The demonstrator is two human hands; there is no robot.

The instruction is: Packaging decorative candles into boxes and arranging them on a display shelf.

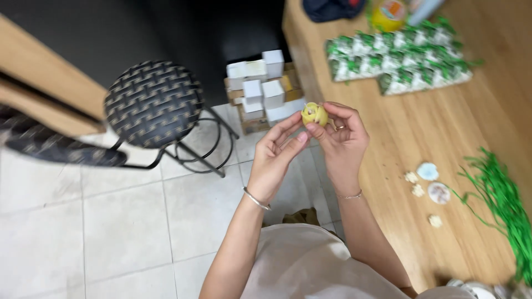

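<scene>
**Two hands working a small yellow ball at fingertip height**

Nearest the camera, both forearms are rising from a pale garment. The left hand [275, 155], wearing a thin bangle [256, 198], is reaching its fingertips up to the small yellow ball [314, 114]; the right hand [339, 138] is pinching that ball from the 3 o'clock side, its grip narrow and closed on it. The ball is sitting above the desk edge [310, 77], over the tiled floor [111, 221].

To do this well, I judge the right hand should be keeping the pinch light so the soft-looking piece is not crushed, while the left is turning or pressing with fingertips only.

At 4 o'clock on the desk, small pale bits [426, 182] are lying beside green shredded strands [501, 199]. Farther off, at 1 o'clock, green-and-white packets [399, 55] are lying in rows; at 10 o'clock a woven stool [153, 103] is standing, white boxes [263, 88] behind it.

What the ball is made of is hard to tell; motion blur is softening everything, and objects at the top edge are cut off.
</scene>
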